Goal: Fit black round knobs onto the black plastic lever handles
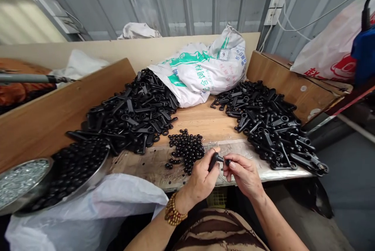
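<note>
My left hand (202, 177), with a beaded bracelet (175, 210) at its wrist, is closed around a black crank-shaped handle (215, 159), one end pointing right. My right hand (244, 175) pinches a small black ball knob (227, 162) close to that end of the handle; whether the two touch I cannot tell. Just left of my hands lies a heap of loose black ball knobs (187, 147) on the worn front of the wooden table (199, 120).
Black handles are piled at left (131, 114) and right (263, 122). A printed white sack (202, 67) lies behind. Bowls of black balls (70, 169) and metal pins (25, 177) stand at front left, beside white plastic sheeting (96, 208). Wooden boards (67, 91) flank the table.
</note>
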`<control>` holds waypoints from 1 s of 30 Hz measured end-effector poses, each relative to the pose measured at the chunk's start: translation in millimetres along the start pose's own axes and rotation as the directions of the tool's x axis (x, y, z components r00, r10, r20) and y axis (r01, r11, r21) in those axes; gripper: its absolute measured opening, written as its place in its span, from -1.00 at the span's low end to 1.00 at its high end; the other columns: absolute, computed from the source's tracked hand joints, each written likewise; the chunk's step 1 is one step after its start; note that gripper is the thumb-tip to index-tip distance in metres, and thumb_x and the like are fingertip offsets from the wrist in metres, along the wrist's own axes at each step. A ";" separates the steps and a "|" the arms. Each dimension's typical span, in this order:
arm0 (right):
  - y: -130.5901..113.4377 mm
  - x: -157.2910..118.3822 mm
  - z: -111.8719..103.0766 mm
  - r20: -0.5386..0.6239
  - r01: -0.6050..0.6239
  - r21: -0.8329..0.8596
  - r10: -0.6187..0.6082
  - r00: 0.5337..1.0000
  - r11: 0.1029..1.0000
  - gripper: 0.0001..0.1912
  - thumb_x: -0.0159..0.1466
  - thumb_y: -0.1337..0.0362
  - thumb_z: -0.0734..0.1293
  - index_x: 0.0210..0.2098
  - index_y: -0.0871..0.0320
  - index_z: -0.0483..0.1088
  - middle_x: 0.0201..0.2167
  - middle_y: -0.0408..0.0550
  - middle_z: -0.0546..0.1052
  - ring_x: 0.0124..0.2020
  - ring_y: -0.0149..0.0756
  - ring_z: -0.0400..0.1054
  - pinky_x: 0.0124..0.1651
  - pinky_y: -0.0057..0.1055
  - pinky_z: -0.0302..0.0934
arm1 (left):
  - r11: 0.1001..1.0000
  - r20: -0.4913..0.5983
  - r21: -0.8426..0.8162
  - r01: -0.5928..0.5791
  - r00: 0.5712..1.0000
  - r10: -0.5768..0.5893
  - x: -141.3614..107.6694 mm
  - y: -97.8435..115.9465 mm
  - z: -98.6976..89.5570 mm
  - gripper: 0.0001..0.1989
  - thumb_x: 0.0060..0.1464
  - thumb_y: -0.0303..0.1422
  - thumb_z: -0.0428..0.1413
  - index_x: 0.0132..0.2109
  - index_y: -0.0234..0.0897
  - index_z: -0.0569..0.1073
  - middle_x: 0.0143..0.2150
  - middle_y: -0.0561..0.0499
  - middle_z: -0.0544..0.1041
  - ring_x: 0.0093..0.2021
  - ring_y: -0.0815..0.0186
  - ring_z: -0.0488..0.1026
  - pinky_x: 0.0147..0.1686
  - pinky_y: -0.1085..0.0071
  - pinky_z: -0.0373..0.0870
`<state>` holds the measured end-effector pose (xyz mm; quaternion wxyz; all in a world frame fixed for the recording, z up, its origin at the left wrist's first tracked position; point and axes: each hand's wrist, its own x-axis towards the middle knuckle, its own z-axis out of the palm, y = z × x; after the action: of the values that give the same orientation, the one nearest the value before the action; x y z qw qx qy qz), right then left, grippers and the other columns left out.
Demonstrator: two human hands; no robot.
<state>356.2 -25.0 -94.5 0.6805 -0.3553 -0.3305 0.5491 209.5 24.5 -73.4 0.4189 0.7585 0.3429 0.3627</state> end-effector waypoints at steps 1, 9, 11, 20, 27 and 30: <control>1.0 0.1 1.5 0.002 0.007 0.002 -0.007 1.000 1.000 -0.82 0.07 0.28 0.42 -0.30 0.17 0.53 -0.55 -0.07 0.50 -0.57 -0.38 0.36 -0.60 -0.51 0.25 | 0.999 -0.003 0.025 -0.027 1.000 0.028 0.3 0.6 0.1 -0.63 0.10 -0.42 -0.02 0.08 -0.21 0.30 -0.30 0.02 0.46 -0.32 0.34 0.41 -0.20 0.45 0.33; 6.4 2.0 13.0 -0.018 0.008 -0.013 -0.008 1.000 1.000 -0.83 0.07 0.27 0.42 -0.31 0.16 0.54 -0.60 -0.09 0.48 -0.60 -0.41 0.32 -0.61 -0.51 0.23 | 0.992 -0.021 0.064 -0.111 0.993 0.112 -1.9 -7.2 0.8 -0.61 0.13 -0.45 -0.07 0.12 -0.24 0.26 -0.19 -0.05 0.51 -0.22 0.28 0.47 -0.14 0.43 0.36; 7.3 2.4 14.5 -0.021 0.005 -0.008 -0.005 1.000 1.000 -0.83 0.07 0.27 0.42 -0.33 0.16 0.55 -0.61 -0.10 0.48 -0.61 -0.42 0.31 -0.62 -0.53 0.22 | 0.985 -0.028 0.103 -0.136 0.990 0.140 -2.0 -8.3 -0.2 -0.59 0.11 -0.47 -0.07 0.13 -0.26 0.26 -0.19 -0.06 0.51 -0.24 0.28 0.48 -0.14 0.43 0.37; 7.6 3.0 15.9 -0.056 -0.064 -0.007 0.063 0.996 0.998 -0.82 0.03 0.25 0.43 -0.39 0.23 0.54 -0.70 -0.13 0.42 -0.71 -0.49 0.23 -0.72 -0.60 0.09 | 0.910 0.043 0.319 -0.263 0.964 0.264 -2.2 -10.0 -4.5 -0.51 0.07 -0.56 -0.12 0.18 -0.35 0.15 0.01 -0.17 0.46 -0.10 0.23 0.48 -0.08 0.32 0.42; -1.5 -5.4 20.3 -0.093 -0.151 0.065 0.156 0.983 0.986 -0.79 0.01 0.22 0.44 -0.43 0.26 0.51 -0.75 -0.16 0.36 -0.77 -0.51 0.17 -0.80 -0.65 -0.07 | 0.809 0.030 0.461 -0.365 0.917 0.397 -5.0 -8.8 1.4 -0.54 0.07 -0.56 -0.12 0.15 -0.42 0.14 -0.09 -0.21 0.50 -0.21 0.24 0.51 -0.19 0.37 0.47; -4.9 -9.7 19.4 -0.112 -0.195 0.068 0.201 0.973 0.979 -0.79 0.01 0.22 0.44 -0.43 0.27 0.49 -0.75 -0.17 0.35 -0.78 -0.52 0.16 -0.81 -0.67 -0.10 | 0.746 0.031 0.526 -0.408 0.886 0.463 -4.7 -9.7 6.1 -0.51 0.03 -0.58 -0.12 0.15 -0.48 0.12 -0.10 -0.25 0.50 -0.19 0.21 0.51 -0.18 0.34 0.47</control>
<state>340.7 -33.0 -80.7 0.6504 -0.3991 -0.2369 0.6013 210.2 22.3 -85.5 0.0849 0.8821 0.2618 0.3822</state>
